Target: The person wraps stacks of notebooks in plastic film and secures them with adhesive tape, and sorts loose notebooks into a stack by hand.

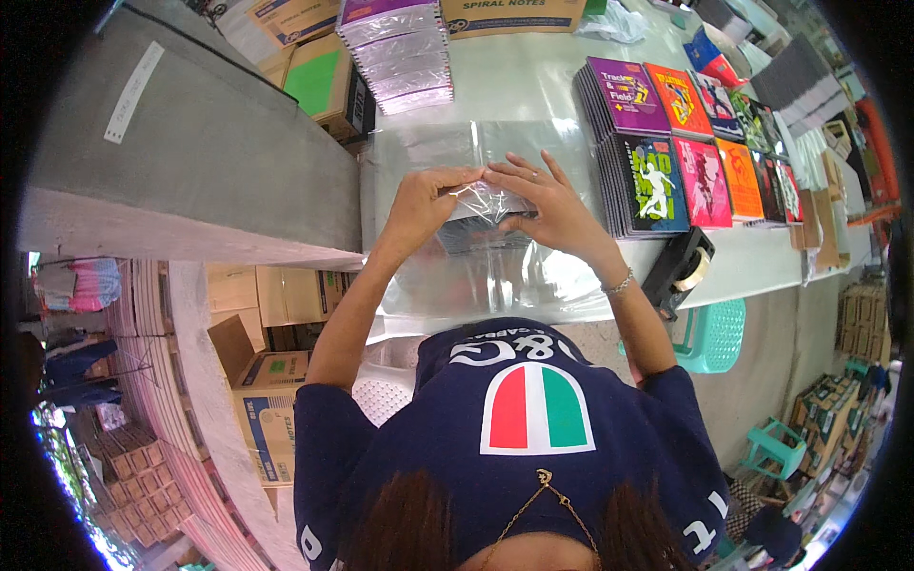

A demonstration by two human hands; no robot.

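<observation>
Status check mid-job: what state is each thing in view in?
Left hand: fingers closed, pinching clear film
Right hand: fingers spread over film
Clear film: wrinkled between the hands
Stack under hands: partly covered
Notebooks at right: closed, piled
Purple-topped bundles: wrapped, stacked
Tape dispenser: roll loaded
Carton at lower left: flap raised

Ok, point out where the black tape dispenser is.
In the head view, the black tape dispenser is right of centre at the near edge of the table, in front of the stacked notebooks and right of the person's right forearm.
</observation>
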